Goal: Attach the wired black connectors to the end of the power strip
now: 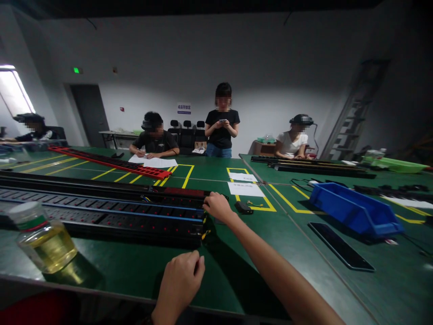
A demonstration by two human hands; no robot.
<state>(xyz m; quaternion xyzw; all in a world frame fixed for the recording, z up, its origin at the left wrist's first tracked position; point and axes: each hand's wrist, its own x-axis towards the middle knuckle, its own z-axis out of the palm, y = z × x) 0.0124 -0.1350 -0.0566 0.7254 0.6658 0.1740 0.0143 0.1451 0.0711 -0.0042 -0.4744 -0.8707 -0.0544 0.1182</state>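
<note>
Long black power strips with rows of sockets, red dots and blue edging lie side by side across the table on the left. My right hand reaches over to their right end, its fingers curled onto the end of one strip. Short yellow wires stick out at that end, below my right hand. Close to the table's front edge rests my left hand, curled into a loose fist near the strips' front corner, apart from them. Nothing shows in it.
A bottle of yellow liquid stands front left. To the right lie a phone and a blue bin. A small black part and paper sheets lie beyond my right hand. Several people are across the table, one standing.
</note>
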